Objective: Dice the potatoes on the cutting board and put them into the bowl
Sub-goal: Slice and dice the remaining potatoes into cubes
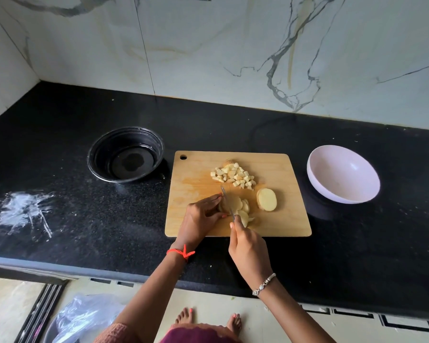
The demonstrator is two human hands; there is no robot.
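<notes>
A wooden cutting board [196, 174] lies on the black counter. A heap of diced potato [234, 175] sits at its far middle. A thick potato slice [267, 199] lies to the right of my hands. My left hand [201, 216] presses down on a stack of potato slices [234, 204]. My right hand [245, 246] grips a knife [227, 201] whose blade cuts through that stack. Several cut pieces [244, 215] lie just right of the blade. The pale pink bowl [342, 173] stands right of the board with nothing in it.
A black round bowl [125, 154] holding a little water stands left of the board. White powder smears [25, 211] mark the counter at the left. The marble wall rises behind. The counter's front edge is near my body; a plastic bag [84, 315] lies on the floor.
</notes>
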